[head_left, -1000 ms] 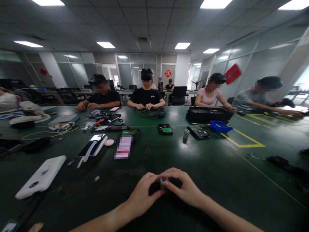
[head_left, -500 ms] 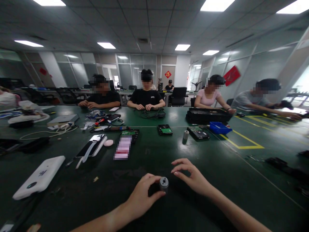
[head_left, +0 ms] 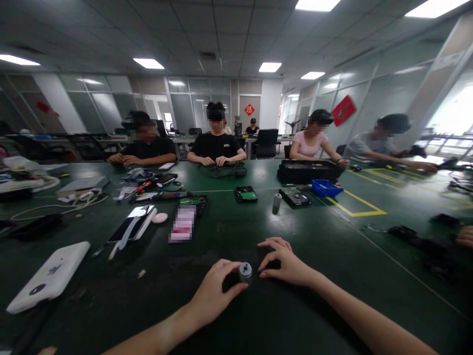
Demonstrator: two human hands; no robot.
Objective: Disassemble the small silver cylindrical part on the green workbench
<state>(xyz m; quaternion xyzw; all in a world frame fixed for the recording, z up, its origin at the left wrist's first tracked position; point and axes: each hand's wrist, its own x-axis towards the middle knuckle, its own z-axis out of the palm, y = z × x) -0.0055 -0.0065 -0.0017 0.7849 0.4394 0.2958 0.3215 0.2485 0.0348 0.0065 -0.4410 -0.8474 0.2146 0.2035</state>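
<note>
My left hand [head_left: 216,286] grips a small cylindrical electric motor [head_left: 245,272] between thumb and fingers. The motor is upright, its round silver end with small dark holes facing up. Just to its right, apart from it, is my right hand [head_left: 284,261]. Its thumb and index fingertips are brought together in a pinch, while the other fingers reach forward. Whatever lies between those tips is too small to make out. A second, similar metal cylinder [head_left: 277,201] stands farther off, beside a hard drive [head_left: 295,196].
Another hard drive [head_left: 246,194], a blue bin [head_left: 326,188] and a black casing [head_left: 308,171] lie across the green table [head_left: 221,315]. Left are a phone [head_left: 183,224], a white case [head_left: 50,276], tools and cables. Co-workers sit opposite; another person's hand [head_left: 464,236] shows at right.
My right hand has come lower and closer to the motor, its thumb and index finger curling in more. My left hand keeps its grip on the motor. The whole view has shifted slightly.
</note>
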